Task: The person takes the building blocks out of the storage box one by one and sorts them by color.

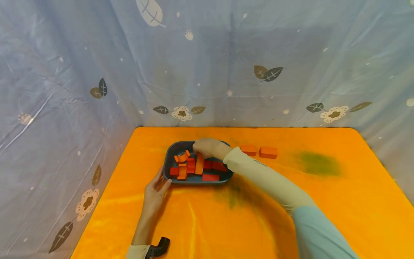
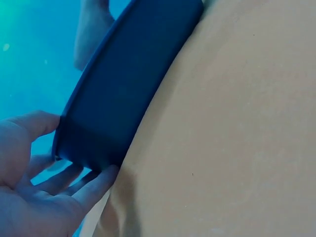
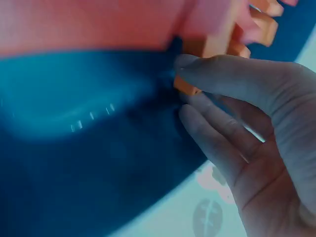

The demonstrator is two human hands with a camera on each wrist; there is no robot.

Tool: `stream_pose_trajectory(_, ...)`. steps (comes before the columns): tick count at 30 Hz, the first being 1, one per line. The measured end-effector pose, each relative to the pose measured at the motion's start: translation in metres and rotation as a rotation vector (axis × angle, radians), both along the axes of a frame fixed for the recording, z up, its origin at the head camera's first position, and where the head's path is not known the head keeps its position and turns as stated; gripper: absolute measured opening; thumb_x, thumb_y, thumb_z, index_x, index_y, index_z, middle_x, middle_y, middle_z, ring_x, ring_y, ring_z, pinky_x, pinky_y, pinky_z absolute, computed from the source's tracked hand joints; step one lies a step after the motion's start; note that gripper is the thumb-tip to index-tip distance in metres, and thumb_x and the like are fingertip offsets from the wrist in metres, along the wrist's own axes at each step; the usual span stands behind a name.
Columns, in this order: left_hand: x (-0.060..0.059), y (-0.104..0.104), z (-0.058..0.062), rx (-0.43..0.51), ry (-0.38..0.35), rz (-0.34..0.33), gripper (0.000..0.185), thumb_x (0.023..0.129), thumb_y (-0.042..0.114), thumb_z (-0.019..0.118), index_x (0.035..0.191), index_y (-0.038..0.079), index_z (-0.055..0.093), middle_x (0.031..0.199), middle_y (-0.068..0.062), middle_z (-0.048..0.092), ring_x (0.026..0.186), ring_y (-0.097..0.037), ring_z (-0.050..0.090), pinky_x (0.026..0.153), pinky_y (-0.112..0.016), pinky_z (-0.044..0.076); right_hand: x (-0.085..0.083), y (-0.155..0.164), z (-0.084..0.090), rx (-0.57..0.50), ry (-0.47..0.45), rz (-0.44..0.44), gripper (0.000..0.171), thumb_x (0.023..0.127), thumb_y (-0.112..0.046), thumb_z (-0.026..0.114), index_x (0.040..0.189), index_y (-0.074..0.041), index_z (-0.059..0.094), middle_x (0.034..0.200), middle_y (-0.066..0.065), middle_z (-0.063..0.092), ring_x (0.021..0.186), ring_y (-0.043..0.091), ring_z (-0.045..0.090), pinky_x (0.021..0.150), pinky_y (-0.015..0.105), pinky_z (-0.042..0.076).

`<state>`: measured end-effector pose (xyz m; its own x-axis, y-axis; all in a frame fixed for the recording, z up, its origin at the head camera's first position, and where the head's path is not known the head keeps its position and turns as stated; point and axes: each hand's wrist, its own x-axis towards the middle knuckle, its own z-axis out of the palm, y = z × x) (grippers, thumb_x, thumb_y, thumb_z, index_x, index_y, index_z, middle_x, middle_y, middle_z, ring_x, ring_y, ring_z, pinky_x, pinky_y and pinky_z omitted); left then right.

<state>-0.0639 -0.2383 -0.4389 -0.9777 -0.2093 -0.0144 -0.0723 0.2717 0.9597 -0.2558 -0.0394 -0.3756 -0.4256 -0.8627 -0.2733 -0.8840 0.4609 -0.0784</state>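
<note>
Dark blue tray point(image 1: 168, 158), red and orange blocks point(image 1: 194, 167), orange table point(image 1: 323, 201)

Left hand point(image 1: 156, 190) flat — right hand point(image 1: 207, 147) curled, pinching.

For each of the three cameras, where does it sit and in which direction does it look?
Head: worn on the head, looks forward and down at the orange table; both arms show.
Left wrist: on the left wrist, looks at the tray wall; left hand touches it.
Right wrist: on the right wrist, looks into the tray; right hand pinches an orange block.
All share the tray.
</note>
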Motion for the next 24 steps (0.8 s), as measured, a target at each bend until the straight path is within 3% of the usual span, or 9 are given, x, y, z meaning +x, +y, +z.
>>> stream_pose_trajectory(6, 0.001, 0.001, 0.0, -0.017, 0.002, 0.005, 0.064, 0.097, 0.014, 0.063, 0.153, 0.008, 0.034, 0.157, -0.009, 0.032, 0.14, -0.03, 0.037, 0.102, -0.02, 0.039, 0.001, 0.019, 0.023, -0.066, 0.031, -0.036, 0.024, 0.088, 0.002, 0.068, 0.11, -0.005, 0.074, 0.112, 0.01, 0.069, 0.105, 0.026, 0.063, 0.093, 0.033, 0.052)
stream_pose_trajectory(10, 0.002, 0.002, 0.001, -0.012, -0.01, 0.006, 0.064, 0.096, 0.013, 0.064, 0.153, 0.008, 0.033, 0.157, -0.008, 0.031, 0.14, -0.03, 0.037, 0.105, -0.026, 0.038, 0.003, 0.032, 0.032, -0.138, 0.034, -0.002, 0.018, 0.084, 0.0, 0.071, 0.1, -0.005, 0.077, 0.103, 0.009, 0.071, 0.095, 0.025, 0.066, 0.087, 0.032, 0.054)
stream_pose_trajectory(15, 0.002, 0.001, 0.001, -0.003, -0.018, -0.006, 0.064, 0.097, 0.016, 0.063, 0.153, 0.011, 0.033, 0.158, -0.005, 0.031, 0.14, -0.029, 0.037, 0.099, -0.011, 0.039, 0.004, 0.052, 0.033, -0.326, -0.065, -0.031, 0.023, 0.083, 0.0, 0.074, 0.106, -0.001, 0.076, 0.103, 0.011, 0.072, 0.09, 0.025, 0.066, 0.08, 0.031, 0.055)
stream_pose_trajectory(19, 0.002, 0.001, 0.002, 0.009, -0.011, -0.01, 0.064, 0.097, 0.016, 0.063, 0.153, 0.012, 0.033, 0.157, -0.005, 0.031, 0.139, -0.03, 0.038, 0.093, -0.005, 0.039, 0.002, 0.075, 0.029, -0.528, -0.181, -0.129, 0.031, 0.081, -0.002, 0.079, 0.111, 0.001, 0.073, 0.108, 0.013, 0.071, 0.09, 0.024, 0.067, 0.078, 0.028, 0.056)
stream_pose_trajectory(24, 0.003, 0.002, 0.002, 0.014, -0.016, -0.007, 0.064, 0.097, 0.016, 0.063, 0.153, 0.012, 0.034, 0.157, -0.006, 0.031, 0.14, -0.03, 0.037, 0.092, -0.004, 0.039, 0.003, 0.107, 0.023, -0.724, -0.356, -0.264, 0.034, 0.082, 0.0, 0.077, 0.115, 0.001, 0.071, 0.116, 0.015, 0.068, 0.103, 0.026, 0.066, 0.08, 0.026, 0.058)
